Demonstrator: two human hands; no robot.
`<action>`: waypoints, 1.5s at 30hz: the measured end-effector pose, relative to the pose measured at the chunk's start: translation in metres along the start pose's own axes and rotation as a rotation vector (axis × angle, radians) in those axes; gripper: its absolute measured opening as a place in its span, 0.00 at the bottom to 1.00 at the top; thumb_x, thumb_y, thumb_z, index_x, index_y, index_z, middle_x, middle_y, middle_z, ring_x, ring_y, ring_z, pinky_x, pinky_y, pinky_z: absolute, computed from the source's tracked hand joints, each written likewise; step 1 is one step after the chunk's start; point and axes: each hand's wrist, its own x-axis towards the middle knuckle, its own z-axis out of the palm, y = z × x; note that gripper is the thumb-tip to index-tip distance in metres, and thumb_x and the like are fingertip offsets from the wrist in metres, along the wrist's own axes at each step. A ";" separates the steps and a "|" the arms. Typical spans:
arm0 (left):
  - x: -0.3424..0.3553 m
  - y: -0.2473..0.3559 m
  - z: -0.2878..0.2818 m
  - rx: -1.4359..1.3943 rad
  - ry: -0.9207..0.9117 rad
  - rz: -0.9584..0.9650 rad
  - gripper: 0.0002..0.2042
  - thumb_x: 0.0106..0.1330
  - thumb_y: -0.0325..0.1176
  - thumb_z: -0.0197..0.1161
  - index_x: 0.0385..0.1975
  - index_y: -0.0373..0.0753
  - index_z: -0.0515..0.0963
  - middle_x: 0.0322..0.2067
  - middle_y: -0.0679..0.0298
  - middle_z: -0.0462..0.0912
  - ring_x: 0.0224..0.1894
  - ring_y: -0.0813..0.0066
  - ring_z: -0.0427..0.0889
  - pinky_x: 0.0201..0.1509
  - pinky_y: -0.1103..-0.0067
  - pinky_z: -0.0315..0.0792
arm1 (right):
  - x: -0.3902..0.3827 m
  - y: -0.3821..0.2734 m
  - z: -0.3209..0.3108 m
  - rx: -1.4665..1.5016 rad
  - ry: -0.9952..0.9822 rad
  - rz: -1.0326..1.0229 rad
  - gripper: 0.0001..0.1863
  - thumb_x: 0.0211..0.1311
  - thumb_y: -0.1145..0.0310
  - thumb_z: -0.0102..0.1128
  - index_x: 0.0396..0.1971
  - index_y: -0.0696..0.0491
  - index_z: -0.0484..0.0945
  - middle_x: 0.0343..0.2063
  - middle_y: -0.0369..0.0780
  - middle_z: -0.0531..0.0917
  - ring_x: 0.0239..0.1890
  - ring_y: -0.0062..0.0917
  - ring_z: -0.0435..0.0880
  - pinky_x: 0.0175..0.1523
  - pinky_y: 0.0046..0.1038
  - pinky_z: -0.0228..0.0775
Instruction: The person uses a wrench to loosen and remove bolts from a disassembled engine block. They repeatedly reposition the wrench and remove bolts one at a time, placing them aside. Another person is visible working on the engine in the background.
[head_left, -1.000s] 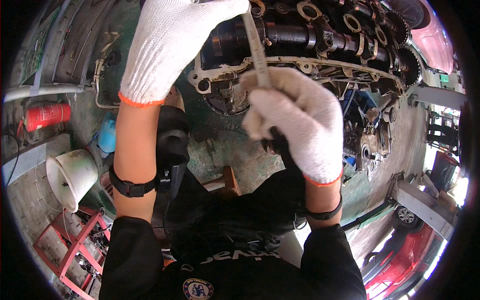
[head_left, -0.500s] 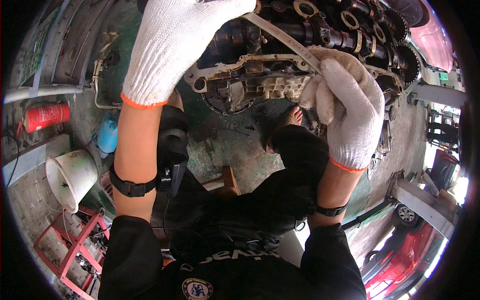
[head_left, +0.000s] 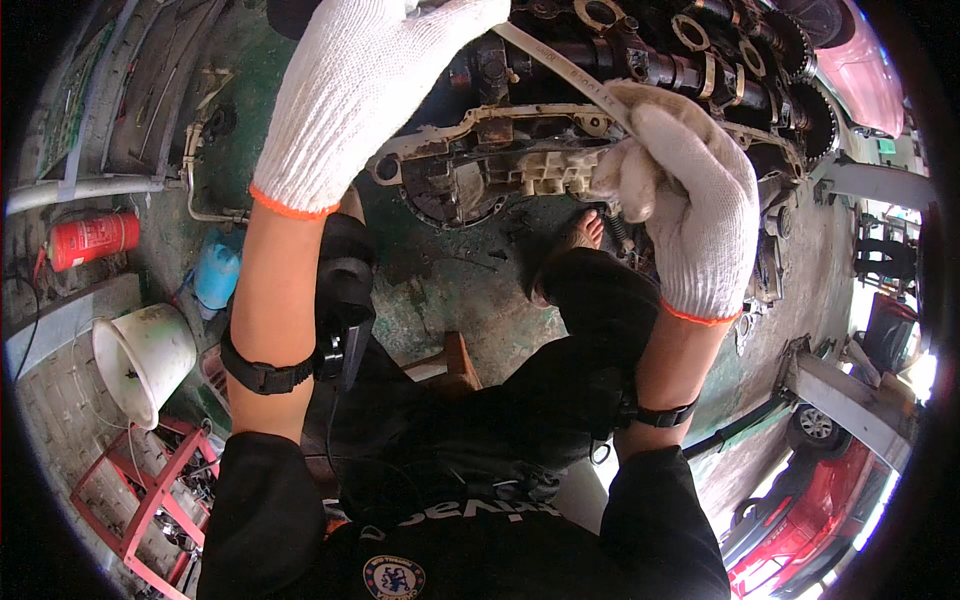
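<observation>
A long flat steel wrench (head_left: 560, 70) slants across the engine, with both of my hands on it. My right hand (head_left: 690, 205), in a soiled white knit glove, is closed on its near right end. At the upper left, my gloved left hand (head_left: 350, 100) is closed over the wrench's other end; that end and most of the fingers are hidden. Beneath the wrench lies the engine's cylinder head (head_left: 655, 70), with dark oily camshafts and toothed sprockets (head_left: 818, 120) on the right. A pale gasket-like flange (head_left: 440, 140) runs along its near side.
My bare foot (head_left: 590, 230) is on the stained floor just below the engine. To the left are a fire extinguisher (head_left: 95, 240), a blue container (head_left: 217, 270), a white bucket (head_left: 150, 360) and a red metal frame (head_left: 150, 500). A red car (head_left: 815, 530) stands at the lower right.
My right hand has shifted slightly up and left with its end of the wrench. My left hand has barely moved. Both keep their hold.
</observation>
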 end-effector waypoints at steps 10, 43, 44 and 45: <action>0.004 -0.006 -0.001 -0.023 -0.002 0.022 0.19 0.70 0.42 0.64 0.44 0.26 0.84 0.35 0.48 0.88 0.36 0.71 0.85 0.45 0.75 0.76 | -0.010 0.011 0.042 0.026 -0.529 0.261 0.15 0.69 0.69 0.63 0.48 0.66 0.80 0.30 0.46 0.89 0.30 0.27 0.88 0.38 0.25 0.81; 0.012 -0.010 0.000 -0.065 0.010 -0.096 0.18 0.70 0.41 0.65 0.42 0.28 0.85 0.24 0.65 0.80 0.29 0.81 0.75 0.35 0.79 0.69 | 0.004 0.006 -0.003 0.177 -0.047 -0.065 0.15 0.70 0.75 0.54 0.47 0.72 0.80 0.24 0.45 0.84 0.26 0.28 0.83 0.39 0.25 0.75; 0.011 -0.011 0.001 -0.019 0.038 -0.065 0.18 0.70 0.41 0.65 0.42 0.28 0.85 0.24 0.65 0.81 0.29 0.81 0.75 0.35 0.79 0.70 | 0.004 0.007 -0.005 0.131 -0.040 -0.093 0.15 0.71 0.75 0.54 0.48 0.72 0.80 0.24 0.45 0.84 0.26 0.28 0.83 0.39 0.25 0.75; 0.005 -0.011 0.003 0.026 0.066 -0.035 0.18 0.70 0.41 0.65 0.42 0.28 0.85 0.24 0.65 0.81 0.29 0.81 0.75 0.34 0.79 0.70 | 0.005 0.006 -0.007 0.085 -0.034 -0.120 0.15 0.71 0.75 0.54 0.48 0.72 0.80 0.24 0.45 0.84 0.26 0.28 0.83 0.39 0.25 0.75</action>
